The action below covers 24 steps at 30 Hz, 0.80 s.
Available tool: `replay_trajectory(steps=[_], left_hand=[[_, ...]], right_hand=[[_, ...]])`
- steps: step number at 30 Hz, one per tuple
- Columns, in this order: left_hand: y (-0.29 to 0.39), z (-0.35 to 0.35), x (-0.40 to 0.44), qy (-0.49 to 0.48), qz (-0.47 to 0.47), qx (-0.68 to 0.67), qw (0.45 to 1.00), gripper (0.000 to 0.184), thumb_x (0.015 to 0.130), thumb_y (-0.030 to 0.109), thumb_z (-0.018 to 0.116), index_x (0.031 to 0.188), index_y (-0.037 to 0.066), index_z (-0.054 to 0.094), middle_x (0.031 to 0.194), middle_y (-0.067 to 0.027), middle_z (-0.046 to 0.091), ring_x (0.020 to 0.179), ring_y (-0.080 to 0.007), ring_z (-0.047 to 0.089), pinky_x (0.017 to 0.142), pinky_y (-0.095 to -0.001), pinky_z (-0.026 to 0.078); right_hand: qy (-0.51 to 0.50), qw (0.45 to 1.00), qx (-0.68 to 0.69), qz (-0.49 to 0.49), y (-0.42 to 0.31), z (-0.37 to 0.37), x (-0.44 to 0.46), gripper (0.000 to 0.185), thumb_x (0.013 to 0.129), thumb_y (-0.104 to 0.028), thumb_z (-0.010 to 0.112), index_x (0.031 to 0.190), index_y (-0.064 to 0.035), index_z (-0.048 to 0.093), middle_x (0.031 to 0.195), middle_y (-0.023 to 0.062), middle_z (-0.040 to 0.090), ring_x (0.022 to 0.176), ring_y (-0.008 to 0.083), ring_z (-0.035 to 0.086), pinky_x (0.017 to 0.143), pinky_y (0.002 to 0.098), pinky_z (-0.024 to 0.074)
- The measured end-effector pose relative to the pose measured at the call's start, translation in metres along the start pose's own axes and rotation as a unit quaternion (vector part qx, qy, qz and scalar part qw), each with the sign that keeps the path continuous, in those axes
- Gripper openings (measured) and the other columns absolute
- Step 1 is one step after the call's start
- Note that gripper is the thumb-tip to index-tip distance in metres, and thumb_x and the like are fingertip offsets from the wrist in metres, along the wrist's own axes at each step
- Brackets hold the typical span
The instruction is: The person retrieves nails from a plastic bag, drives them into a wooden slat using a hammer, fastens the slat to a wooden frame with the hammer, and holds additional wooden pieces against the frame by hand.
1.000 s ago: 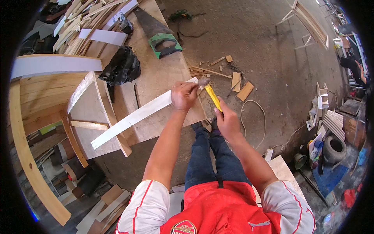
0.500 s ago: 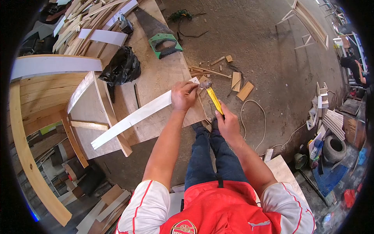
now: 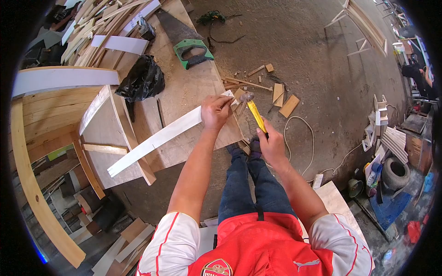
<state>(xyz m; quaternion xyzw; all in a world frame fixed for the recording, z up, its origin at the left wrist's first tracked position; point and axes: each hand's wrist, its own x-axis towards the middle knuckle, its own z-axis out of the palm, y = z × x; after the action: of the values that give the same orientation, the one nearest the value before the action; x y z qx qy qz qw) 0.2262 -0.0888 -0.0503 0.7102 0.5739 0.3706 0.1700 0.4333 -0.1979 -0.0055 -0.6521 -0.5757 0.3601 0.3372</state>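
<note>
Right of the white strip [image 3: 159, 140], the right hand [image 3: 272, 145] grips a yellow-handled hammer [image 3: 256, 115], head near the strip's end. Over the strip rests the left hand [image 3: 214, 112]; what its fingers grip, if anything, I cannot tell. Beyond the strip lie a black bag [image 3: 142, 79] and, farther, a green-handled saw [image 3: 189, 42].

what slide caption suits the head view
Left hand on a white strip, right hand gripping a hammer by the strip's tip, saw on the table.
</note>
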Motion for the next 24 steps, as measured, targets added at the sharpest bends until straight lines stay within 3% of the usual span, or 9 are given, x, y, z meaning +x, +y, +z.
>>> replay_trajectory(steps=[7, 13, 16, 24], left_hand=[[-0.003, 0.000, -0.003, -0.014, 0.007, 0.015, 1.000, 0.011, 0.076, 0.009, 0.081, 0.088, 0.009, 0.080, 0.090, -0.0064, 0.075, 0.086, -0.0277, 0.067, 0.078, -0.0382, 0.053], [0.000, -0.001, -0.003, -0.004, 0.028, 0.035, 0.999, 0.015, 0.075, 0.008, 0.080, 0.090, 0.009, 0.079, 0.093, -0.0063, 0.075, 0.087, -0.0276, 0.066, 0.079, -0.0383, 0.053], [-0.001, 0.002, -0.004, 0.004, 0.031, 0.056, 0.998, 0.011, 0.075, 0.013, 0.082, 0.086, 0.013, 0.079, 0.090, -0.0017, 0.075, 0.086, -0.0245, 0.066, 0.080, -0.0392, 0.050], [-0.002, 0.002, -0.005, 0.004, 0.046, 0.070, 0.996, 0.012, 0.075, 0.012, 0.081, 0.087, 0.013, 0.078, 0.091, -0.0008, 0.075, 0.087, -0.0239, 0.065, 0.080, -0.0389, 0.050]], right_hand=[[-0.024, 1.000, -0.015, 0.012, -0.004, -0.001, -0.002, 0.042, 0.097, -0.015, 0.063, 0.138, -0.0058, 0.057, 0.104, 0.0280, 0.070, 0.094, 0.0441, 0.070, 0.074, 0.0481, 0.0549], [0.001, 0.999, -0.008, -0.042, -0.002, 0.006, -0.001, 0.043, 0.098, -0.014, 0.063, 0.139, -0.0045, 0.056, 0.104, 0.0265, 0.070, 0.091, 0.0435, 0.070, 0.073, 0.0477, 0.0558], [-0.016, 0.999, -0.020, -0.033, -0.009, 0.005, 0.001, 0.045, 0.098, -0.014, 0.062, 0.141, -0.0041, 0.055, 0.101, 0.0261, 0.071, 0.088, 0.0419, 0.071, 0.072, 0.0472, 0.0560], [-0.013, 0.996, -0.066, -0.055, -0.013, 0.008, 0.005, 0.048, 0.098, -0.013, 0.062, 0.145, -0.0055, 0.053, 0.096, 0.0232, 0.070, 0.082, 0.0390, 0.071, 0.068, 0.0465, 0.0556]])
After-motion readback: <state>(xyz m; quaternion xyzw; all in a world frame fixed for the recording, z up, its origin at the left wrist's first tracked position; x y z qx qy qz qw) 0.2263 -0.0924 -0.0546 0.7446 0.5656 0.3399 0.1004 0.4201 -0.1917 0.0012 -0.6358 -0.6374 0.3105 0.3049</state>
